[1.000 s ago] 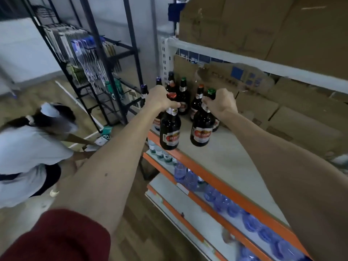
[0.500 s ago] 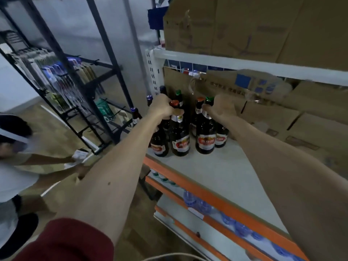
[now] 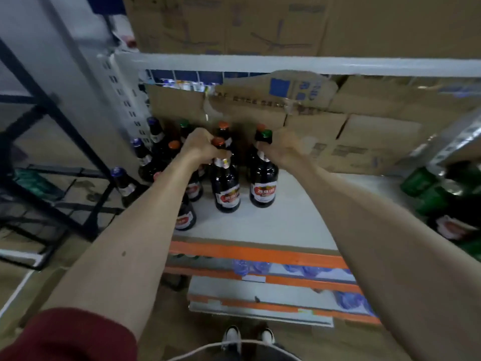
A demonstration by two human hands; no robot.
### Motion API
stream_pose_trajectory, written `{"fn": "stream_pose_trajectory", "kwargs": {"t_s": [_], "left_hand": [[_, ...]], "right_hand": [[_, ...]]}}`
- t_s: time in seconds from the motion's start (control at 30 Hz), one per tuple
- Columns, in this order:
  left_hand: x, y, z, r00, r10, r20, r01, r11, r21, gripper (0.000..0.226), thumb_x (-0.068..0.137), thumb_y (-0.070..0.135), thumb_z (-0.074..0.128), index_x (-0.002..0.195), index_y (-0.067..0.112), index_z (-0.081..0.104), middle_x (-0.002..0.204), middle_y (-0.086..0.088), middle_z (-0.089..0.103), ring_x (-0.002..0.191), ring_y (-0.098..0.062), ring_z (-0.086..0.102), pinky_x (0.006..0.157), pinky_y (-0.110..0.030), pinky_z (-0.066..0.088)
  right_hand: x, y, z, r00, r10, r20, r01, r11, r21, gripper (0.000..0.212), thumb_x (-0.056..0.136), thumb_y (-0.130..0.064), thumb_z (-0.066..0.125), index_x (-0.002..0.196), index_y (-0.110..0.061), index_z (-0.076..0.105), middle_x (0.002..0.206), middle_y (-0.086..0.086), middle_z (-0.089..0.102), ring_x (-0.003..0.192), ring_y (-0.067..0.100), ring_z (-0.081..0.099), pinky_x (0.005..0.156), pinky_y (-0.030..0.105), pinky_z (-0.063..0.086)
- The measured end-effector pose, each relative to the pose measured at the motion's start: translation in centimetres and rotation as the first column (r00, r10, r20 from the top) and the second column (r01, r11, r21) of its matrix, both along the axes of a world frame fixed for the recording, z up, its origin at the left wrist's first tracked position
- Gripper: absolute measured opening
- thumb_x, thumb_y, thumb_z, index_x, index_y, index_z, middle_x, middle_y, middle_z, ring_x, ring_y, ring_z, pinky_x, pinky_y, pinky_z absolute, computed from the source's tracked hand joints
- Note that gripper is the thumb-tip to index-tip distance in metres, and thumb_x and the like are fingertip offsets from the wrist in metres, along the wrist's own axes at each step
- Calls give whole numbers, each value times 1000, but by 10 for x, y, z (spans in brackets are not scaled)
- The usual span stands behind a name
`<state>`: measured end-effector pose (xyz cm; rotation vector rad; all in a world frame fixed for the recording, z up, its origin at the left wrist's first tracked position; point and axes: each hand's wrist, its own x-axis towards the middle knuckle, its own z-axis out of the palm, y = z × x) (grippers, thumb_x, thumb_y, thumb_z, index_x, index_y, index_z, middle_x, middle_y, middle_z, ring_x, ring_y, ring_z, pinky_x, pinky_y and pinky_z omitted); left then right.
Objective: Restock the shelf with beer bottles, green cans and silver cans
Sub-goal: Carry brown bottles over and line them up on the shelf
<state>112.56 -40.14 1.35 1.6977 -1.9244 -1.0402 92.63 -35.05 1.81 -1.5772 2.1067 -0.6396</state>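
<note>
Head view, centre: my left hand (image 3: 200,148) grips the red-cap bottle (image 3: 227,190), right hand (image 3: 284,150) the green-cap bottle (image 3: 263,187); both, airborne before, now stand on the shelf (image 3: 276,222): release next.

Toward 11 o'clock our left hand (image 3: 200,148) wraps the neck of the red-capped beer bottle (image 3: 226,186), so the neck itself is hidden. Toward 1 o'clock our right hand (image 3: 282,149) grips the green-capped beer bottle (image 3: 263,183) below its cap, but blur smears its fingers together. Our left forearm (image 3: 145,230) covers the top of a front bottle (image 3: 185,218). We cannot read any label. At 3 o'clock the green cans (image 3: 421,183) are blurred and partly behind a shelf post. The cardboard boxes (image 3: 234,22) at 12 o'clock are cut by the top edge. At 6 o'clock the water bottles (image 3: 247,267) show only blurred tops.
</note>
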Motion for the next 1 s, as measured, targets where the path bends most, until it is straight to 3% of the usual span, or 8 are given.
{"fn": "stream_pose_trajectory", "kwargs": {"t_s": [0.1, 0.17, 0.3, 0.5, 0.63, 0.73, 0.87, 1.0], "left_hand": [[-4, -7, -8, 999, -34, -30, 34, 999, 3, 22, 72, 19, 86, 81, 1, 77, 79, -11, 72, 76, -20, 67, 86, -40, 57], [-6, -8, -9, 997, -64, -49, 64, 998, 11, 18, 69, 17, 87, 76, 4, 78, 79, -12, 74, 82, -23, 71, 90, -44, 57], [-6, -9, -4, 994, -102, -27, 102, 995, -14, 13, 71, 14, 84, 75, 4, 78, 72, -10, 72, 69, -17, 65, 78, -38, 56], [1, -23, -2, 992, -117, -40, 116, 993, -27, 11, 71, 16, 86, 79, 13, 78, 77, -5, 71, 79, -17, 66, 75, -31, 51], [5, -30, -10, 990, -138, -26, 137, 990, -34, 21, 72, 17, 86, 87, 4, 78, 86, -15, 74, 79, -17, 66, 79, -35, 53], [6, -32, -15, 986, -164, 2, 164, 986, -35, 22, 72, 15, 85, 84, -1, 75, 80, -16, 71, 74, -17, 64, 74, -34, 49], [6, -29, -19, 977, -210, 17, 211, 977, -36, 15, 75, 14, 84, 85, 5, 76, 73, -5, 68, 64, -6, 60, 63, -17, 47], [5, -26, -24, 976, -215, 37, 217, 974, -56, 20, 74, 12, 83, 92, 3, 77, 83, -7, 71, 71, -6, 61, 58, -8, 43]], "right_hand": [[-9, 5, -8, 995, -65, 80, 65, 998, 5, 34, 85, -41, 65, 93, -9, 64, 94, 15, 66, 92, 33, 65, 67, 40, 48], [-15, 8, -11, 993, -85, 77, 84, 996, 7, 29, 85, -34, 63, 91, -6, 65, 92, 16, 66, 90, 33, 65, 62, 35, 44], [-18, 12, -15, 989, -139, 46, 139, 990, -10, 31, 91, -31, 61, 105, -3, 64, 100, 16, 64, 93, 32, 62, 68, 33, 44], [-8, 3, -21, 990, -121, 66, 124, 991, -45, 38, 88, -41, 62, 94, -4, 64, 89, 14, 65, 84, 32, 63, 69, 40, 52], [6, -4, -27, 992, -111, 59, 113, 993, -28, 36, 87, -38, 62, 97, -3, 64, 89, 14, 67, 83, 31, 64, 66, 38, 52], [15, -4, -34, 995, -97, 12, 97, 995, -13, 32, 89, -34, 62, 101, -4, 65, 88, 11, 64, 85, 31, 63, 66, 35, 46], [21, -4, -44, 993, -114, 15, 114, 993, -21, 32, 90, -32, 62, 108, -6, 65, 97, 13, 66, 93, 33, 62, 74, 37, 50], [25, -5, -46, 994, -109, 21, 110, 994, -30, 29, 88, -31, 62, 102, -5, 66, 91, 13, 65, 89, 36, 63, 67, 32, 42]]}}
